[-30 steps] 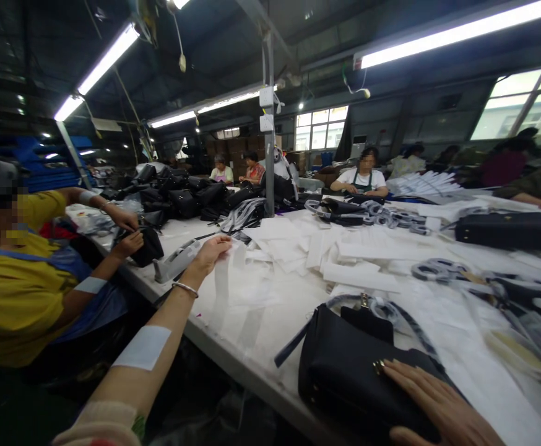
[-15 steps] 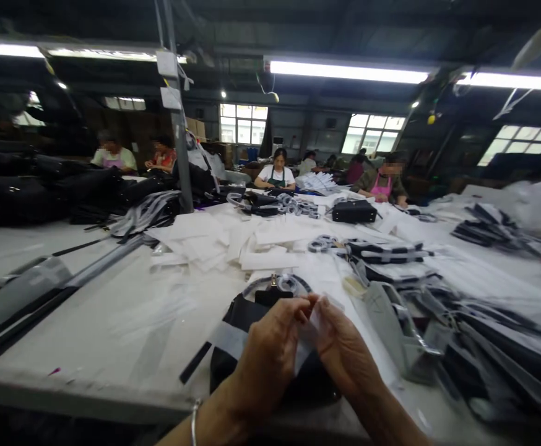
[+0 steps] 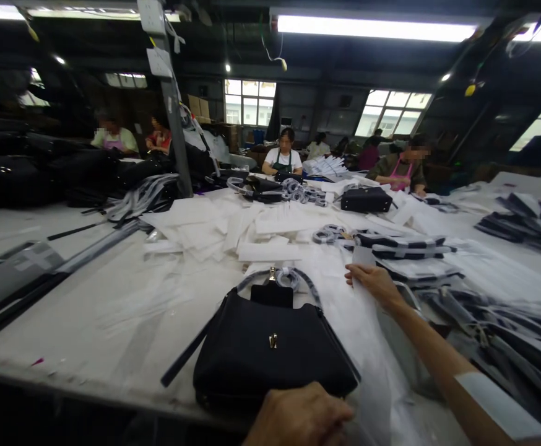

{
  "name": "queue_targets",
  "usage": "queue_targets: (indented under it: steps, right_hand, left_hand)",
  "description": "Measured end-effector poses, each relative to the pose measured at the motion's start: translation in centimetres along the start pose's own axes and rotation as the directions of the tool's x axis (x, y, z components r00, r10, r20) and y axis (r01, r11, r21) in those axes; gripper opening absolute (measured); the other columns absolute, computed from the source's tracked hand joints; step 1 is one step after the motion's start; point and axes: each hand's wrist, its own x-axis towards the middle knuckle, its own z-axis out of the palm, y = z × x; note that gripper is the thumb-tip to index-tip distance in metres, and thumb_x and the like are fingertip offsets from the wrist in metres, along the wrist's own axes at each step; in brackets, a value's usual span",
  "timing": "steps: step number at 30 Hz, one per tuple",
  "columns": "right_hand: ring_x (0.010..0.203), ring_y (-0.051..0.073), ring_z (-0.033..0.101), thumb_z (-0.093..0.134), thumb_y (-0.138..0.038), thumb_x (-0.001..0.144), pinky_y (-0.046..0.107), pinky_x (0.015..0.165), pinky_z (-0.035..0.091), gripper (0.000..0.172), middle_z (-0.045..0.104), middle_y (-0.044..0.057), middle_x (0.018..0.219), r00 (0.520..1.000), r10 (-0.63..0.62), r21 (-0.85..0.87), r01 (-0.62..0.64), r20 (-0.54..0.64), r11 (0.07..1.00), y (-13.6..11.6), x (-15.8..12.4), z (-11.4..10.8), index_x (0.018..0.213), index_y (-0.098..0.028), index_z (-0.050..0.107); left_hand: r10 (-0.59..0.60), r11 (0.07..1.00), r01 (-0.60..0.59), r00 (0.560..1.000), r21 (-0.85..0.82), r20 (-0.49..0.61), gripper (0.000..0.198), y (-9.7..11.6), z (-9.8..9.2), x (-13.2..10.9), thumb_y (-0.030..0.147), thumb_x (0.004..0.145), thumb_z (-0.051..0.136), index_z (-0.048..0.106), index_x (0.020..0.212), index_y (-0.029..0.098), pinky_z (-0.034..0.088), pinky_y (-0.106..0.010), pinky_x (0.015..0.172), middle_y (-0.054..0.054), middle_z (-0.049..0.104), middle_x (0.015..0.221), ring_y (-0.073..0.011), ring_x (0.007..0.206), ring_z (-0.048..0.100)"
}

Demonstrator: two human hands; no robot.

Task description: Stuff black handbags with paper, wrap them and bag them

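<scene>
A black handbag [image 3: 275,347] lies on the table in front of me, with a metal clasp [image 3: 273,341] on its front. Its flap [image 3: 271,296] is folded back, and the wrapped handle [image 3: 308,284] arches behind it. At the bag's near edge is my left hand [image 3: 302,415], its fingers curled; what they hold, if anything, is hidden. My right hand [image 3: 375,284] reaches out past the bag's right side, fingertips pinched on a thin greyish translucent strip [image 3: 364,255]. A pale strip [image 3: 497,399] lies across my right forearm.
Loose white sheets [image 3: 200,229] cover the table beyond the bag. Wrapped black pieces [image 3: 400,244] are piled at the right, and a grey cross-marked piece [image 3: 33,263] lies left. A post [image 3: 177,136] rises at the back. Several people sit working across the table.
My hands were together over the bag with a translucent piece between them. They have parted: the right went forward and right, the left down to the near edge. The bag's front is now uncovered.
</scene>
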Motion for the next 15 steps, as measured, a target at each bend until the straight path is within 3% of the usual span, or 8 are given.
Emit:
queue_targets:
  steps: [3,6,10,13,15]
  right_hand:
    - [0.071,0.023,0.069,0.065,-0.042,0.08,0.033,0.071,0.05,0.029,0.072,0.006,0.065,0.999,-0.003,-0.207,0.011,0.043,0.978,2.2,2.3,1.3,0.068,-0.017,0.071]
    - [0.085,0.027,0.069,0.069,-0.033,0.077,0.036,0.079,0.049,0.018,0.074,0.009,0.078,0.998,-0.029,-0.379,0.048,0.055,0.924,3.2,3.9,2.3,0.082,-0.016,0.072]
    - [0.118,0.036,0.059,0.067,-0.02,0.078,0.047,0.1,0.042,0.049,0.064,0.023,0.126,0.995,-0.078,-0.513,0.099,0.062,0.853,1.8,5.5,2.2,0.125,-0.007,0.061]
    - [0.128,0.038,0.051,0.065,-0.027,0.086,0.054,0.107,0.037,0.059,0.054,0.023,0.14,0.98,-0.189,-0.561,0.195,0.07,0.805,-1.5,3.8,1.2,0.139,-0.008,0.049]
    - [0.127,0.034,0.054,0.062,-0.04,0.09,0.05,0.108,0.039,0.058,0.057,0.017,0.139,0.935,-0.308,-0.479,0.356,0.178,0.803,-4.3,0.3,0.6,0.141,-0.015,0.05]
  left_hand:
    - [-0.059,0.97,0.068,0.997,0.232,-0.045,0.031,-1.3,-4.8,-0.9,0.019,0.093,0.054,0.057,0.122,0.025,0.057,-0.026,0.079,-0.006,0.072,0.097,-0.0188,0.088,0.07]
    - [-0.128,0.899,0.089,0.99,0.428,0.064,0.054,-3.0,-8.3,-2.1,0.039,0.089,0.064,0.048,0.139,0.028,0.049,-0.042,0.103,-0.009,0.066,0.126,-0.0281,0.118,0.061]
    - [-0.286,0.836,0.084,0.91,0.542,0.3,0.095,-4.2,-9.8,-3.2,0.056,0.077,0.074,0.024,0.154,0.031,0.031,-0.053,0.117,-0.008,0.047,0.151,-0.0327,0.14,0.04]
    - [-0.409,0.797,0.178,0.862,0.578,0.299,0.109,-3.6,-9.9,-3.3,0.058,0.07,0.08,0.017,0.156,0.032,0.026,-0.052,0.119,-0.008,0.038,0.156,-0.0314,0.144,0.035]
    - [-0.451,0.774,0.221,0.85,0.594,0.271,0.114,-3.0,-9.9,-3.3,0.056,0.069,0.082,0.013,0.157,0.031,0.024,-0.051,0.12,-0.009,0.034,0.158,-0.0306,0.146,0.031]
